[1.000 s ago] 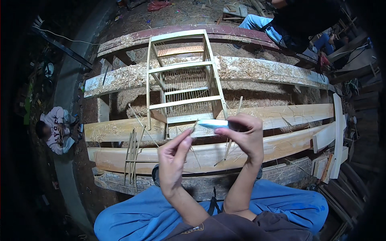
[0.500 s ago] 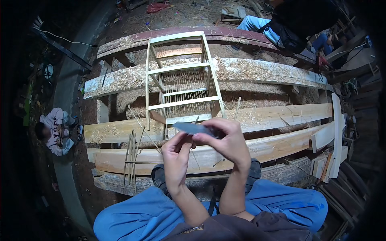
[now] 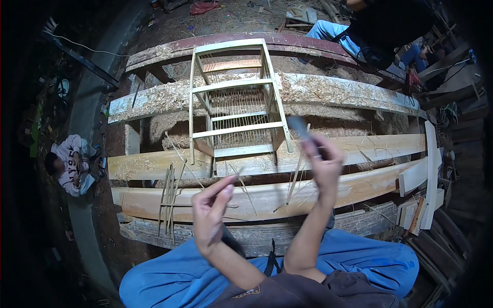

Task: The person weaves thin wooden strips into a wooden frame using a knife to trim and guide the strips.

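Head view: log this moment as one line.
right hand: gripping blurred grey tool; left hand: contents unclear; barred wooden frame: beyond both hands

Left hand (image 3: 209,210) lower, half-curled — right hand (image 3: 325,160) higher, gripping.

Woodwkg wkshp, w/ shavings (image 3: 328,92), planks (image 3: 367,182) & slim-barred wood frame (image 3: 231,132).
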The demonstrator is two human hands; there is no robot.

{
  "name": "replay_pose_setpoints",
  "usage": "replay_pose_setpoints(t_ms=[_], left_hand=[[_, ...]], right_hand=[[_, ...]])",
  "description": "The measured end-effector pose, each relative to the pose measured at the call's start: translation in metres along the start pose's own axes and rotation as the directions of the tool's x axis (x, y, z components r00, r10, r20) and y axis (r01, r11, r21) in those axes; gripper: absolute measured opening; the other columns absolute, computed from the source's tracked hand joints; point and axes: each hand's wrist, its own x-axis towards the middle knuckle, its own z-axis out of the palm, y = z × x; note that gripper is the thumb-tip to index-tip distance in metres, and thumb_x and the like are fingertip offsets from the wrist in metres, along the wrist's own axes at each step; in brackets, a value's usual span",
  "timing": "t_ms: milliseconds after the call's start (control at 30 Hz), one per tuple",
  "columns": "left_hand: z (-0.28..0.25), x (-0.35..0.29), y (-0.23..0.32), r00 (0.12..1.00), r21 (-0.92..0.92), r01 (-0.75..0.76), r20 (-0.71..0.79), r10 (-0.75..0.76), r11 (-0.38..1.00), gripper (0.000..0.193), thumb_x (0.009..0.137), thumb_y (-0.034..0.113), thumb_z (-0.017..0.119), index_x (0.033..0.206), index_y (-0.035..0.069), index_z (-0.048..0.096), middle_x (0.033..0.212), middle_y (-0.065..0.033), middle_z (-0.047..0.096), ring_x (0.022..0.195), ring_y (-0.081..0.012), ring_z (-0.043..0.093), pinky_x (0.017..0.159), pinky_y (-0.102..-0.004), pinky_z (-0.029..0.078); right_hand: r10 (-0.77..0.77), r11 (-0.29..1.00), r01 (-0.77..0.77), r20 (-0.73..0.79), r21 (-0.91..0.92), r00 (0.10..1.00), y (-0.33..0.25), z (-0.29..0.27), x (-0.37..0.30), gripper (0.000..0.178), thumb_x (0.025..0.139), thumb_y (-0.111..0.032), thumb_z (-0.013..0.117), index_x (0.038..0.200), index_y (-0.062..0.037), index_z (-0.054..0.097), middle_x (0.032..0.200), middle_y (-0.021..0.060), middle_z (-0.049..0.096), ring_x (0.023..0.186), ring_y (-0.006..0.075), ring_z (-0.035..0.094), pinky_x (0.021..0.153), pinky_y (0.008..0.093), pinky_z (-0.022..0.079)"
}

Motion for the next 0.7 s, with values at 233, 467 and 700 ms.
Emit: replay_pose_setpoints(t_ms=[233,467,700], left_hand=[[0.016,0.008,0.0,0.998,-0.008,-0.065,0.005,0.065,0.998,0.025,0.092,0.009,0.065,0.114,-0.003,0.067,0.077,0.0023,0.06,0.068,-0.0023,0.047,0.06,-0.0174,0.037],[0.041,0.012,-0.004,0.992,0.316,-0.121,0.06,0.108,0.941,0.014,0.091,0.01,0.066,0.1,0.0,0.068,0.079,-0.0003,0.064,0.066,-0.0079,0.053,0.061,-0.0226,0.043],[0.069,0.007,0.011,0.797,0.865,-0.382,0.129,0.589,0.327,0.01,0.081,0.012,0.074,0.09,0.013,0.075,0.136,-0.0102,0.053,0.132,-0.0301,0.037,0.107,-0.0421,0.029]], right_hand=[[0.098,0.99,-0.107,0.097,0.093,0.99,-0.03,-0.013,0.001,0.029,0.082,-0.022,0.079,0.101,-0.0023,0.069,0.091,0.0038,0.066,0.083,0.0122,0.063,0.063,0.0237,0.049],[-0.005,0.992,-0.039,0.355,0.117,0.935,-0.03,0.03,-0.011,0.028,0.077,-0.009,0.076,0.101,0.0012,0.066,0.085,0.009,0.067,0.075,0.0142,0.064,0.062,0.0278,0.049],[0.188,0.946,-0.288,0.474,0.147,0.86,-0.02,0.0,-0.008,0.012,0.086,-0.002,0.068,0.097,0.001,0.065,0.084,-0.0014,0.065,0.076,0.0037,0.057,0.065,0.0197,0.046]])
